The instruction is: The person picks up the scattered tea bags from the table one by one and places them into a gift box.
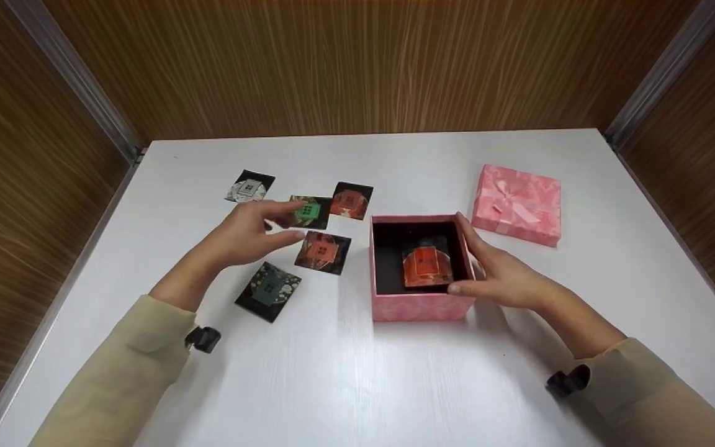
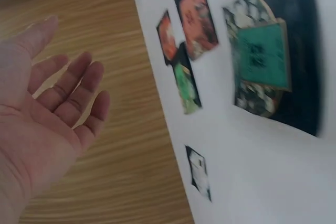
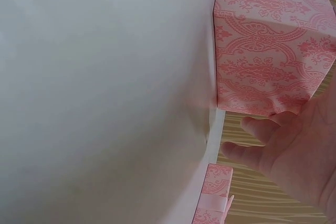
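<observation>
In the head view my left hand hovers among several flat, square, dark packets, with thumb and fingers apart and nothing between them. Its fingertips overlap the packet with a green label; the thumb tip reaches a red-labelled packet. The left wrist view shows that hand with loosely bent fingers and a bare palm. My right hand holds the pink gift box by its right side, thumb at the front rim and a finger at the far corner. Inside the uncovered box lies a packet with an orange-red label.
A pink lid with a ribbon bow lies behind the box, to the right. Around my left hand are a white-labelled packet, another red one and a dark green-labelled one. Wood-grain panels enclose the white table.
</observation>
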Action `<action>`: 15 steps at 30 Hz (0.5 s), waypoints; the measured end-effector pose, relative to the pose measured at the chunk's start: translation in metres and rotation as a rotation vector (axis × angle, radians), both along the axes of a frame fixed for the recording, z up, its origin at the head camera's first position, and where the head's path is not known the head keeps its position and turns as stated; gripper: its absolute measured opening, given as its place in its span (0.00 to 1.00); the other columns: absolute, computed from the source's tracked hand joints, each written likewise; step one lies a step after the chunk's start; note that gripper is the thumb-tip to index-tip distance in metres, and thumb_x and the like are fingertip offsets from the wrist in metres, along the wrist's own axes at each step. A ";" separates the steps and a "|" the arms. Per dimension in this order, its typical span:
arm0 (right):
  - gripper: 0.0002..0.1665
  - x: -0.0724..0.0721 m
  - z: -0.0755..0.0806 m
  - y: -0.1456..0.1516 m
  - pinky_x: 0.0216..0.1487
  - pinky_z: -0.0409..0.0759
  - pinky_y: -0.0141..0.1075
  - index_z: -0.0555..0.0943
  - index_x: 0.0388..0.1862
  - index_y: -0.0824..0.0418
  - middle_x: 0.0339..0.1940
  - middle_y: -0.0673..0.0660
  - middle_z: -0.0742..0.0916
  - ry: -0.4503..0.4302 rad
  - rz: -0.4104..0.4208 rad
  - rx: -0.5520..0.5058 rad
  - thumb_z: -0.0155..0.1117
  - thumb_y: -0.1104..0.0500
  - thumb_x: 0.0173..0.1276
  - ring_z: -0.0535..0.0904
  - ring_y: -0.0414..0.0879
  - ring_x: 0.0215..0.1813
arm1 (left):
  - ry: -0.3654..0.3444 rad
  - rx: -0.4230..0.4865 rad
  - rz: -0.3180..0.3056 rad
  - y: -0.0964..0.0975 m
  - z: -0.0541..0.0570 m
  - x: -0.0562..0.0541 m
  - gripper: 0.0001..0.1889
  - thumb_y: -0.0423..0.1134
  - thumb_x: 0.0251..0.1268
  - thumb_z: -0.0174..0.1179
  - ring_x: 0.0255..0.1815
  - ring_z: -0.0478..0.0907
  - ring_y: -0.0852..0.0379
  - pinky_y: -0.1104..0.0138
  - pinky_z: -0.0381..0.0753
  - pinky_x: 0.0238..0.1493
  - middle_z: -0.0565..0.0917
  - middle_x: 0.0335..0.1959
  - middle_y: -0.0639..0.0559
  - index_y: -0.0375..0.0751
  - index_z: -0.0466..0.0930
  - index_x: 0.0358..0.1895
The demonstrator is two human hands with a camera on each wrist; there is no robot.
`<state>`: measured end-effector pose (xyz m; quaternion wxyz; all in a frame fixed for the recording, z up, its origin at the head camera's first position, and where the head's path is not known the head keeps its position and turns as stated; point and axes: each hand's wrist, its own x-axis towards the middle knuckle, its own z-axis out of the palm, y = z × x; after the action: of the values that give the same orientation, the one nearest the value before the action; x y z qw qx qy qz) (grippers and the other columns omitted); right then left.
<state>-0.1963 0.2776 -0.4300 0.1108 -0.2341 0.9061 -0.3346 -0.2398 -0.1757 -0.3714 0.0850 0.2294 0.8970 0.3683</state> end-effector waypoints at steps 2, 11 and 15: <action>0.71 0.000 0.001 0.000 0.72 0.67 0.68 0.35 0.91 0.49 0.86 0.64 0.61 0.000 0.000 -0.001 0.73 0.37 0.67 0.68 0.69 0.78 | -0.035 -0.020 0.002 -0.008 -0.008 0.001 0.32 0.42 0.74 0.69 0.63 0.79 0.44 0.45 0.76 0.66 0.85 0.61 0.41 0.41 0.73 0.78; 0.71 0.000 0.000 0.000 0.73 0.66 0.68 0.36 0.91 0.48 0.86 0.64 0.61 -0.003 -0.002 -0.007 0.74 0.37 0.67 0.69 0.68 0.78 | -0.149 -0.124 -0.032 -0.038 -0.042 0.010 0.41 0.45 0.68 0.74 0.74 0.70 0.38 0.41 0.70 0.72 0.76 0.74 0.39 0.41 0.68 0.81; 0.71 0.000 0.000 0.000 0.73 0.66 0.68 0.36 0.91 0.48 0.87 0.63 0.60 -0.006 -0.006 -0.007 0.74 0.37 0.66 0.68 0.68 0.78 | -0.161 -0.154 -0.063 -0.047 -0.053 0.012 0.44 0.45 0.63 0.79 0.79 0.64 0.36 0.42 0.63 0.77 0.73 0.77 0.39 0.40 0.68 0.81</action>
<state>-0.1967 0.2779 -0.4297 0.1117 -0.2307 0.9053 -0.3387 -0.2274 -0.2224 -0.4241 0.1858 0.2198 0.9051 0.3129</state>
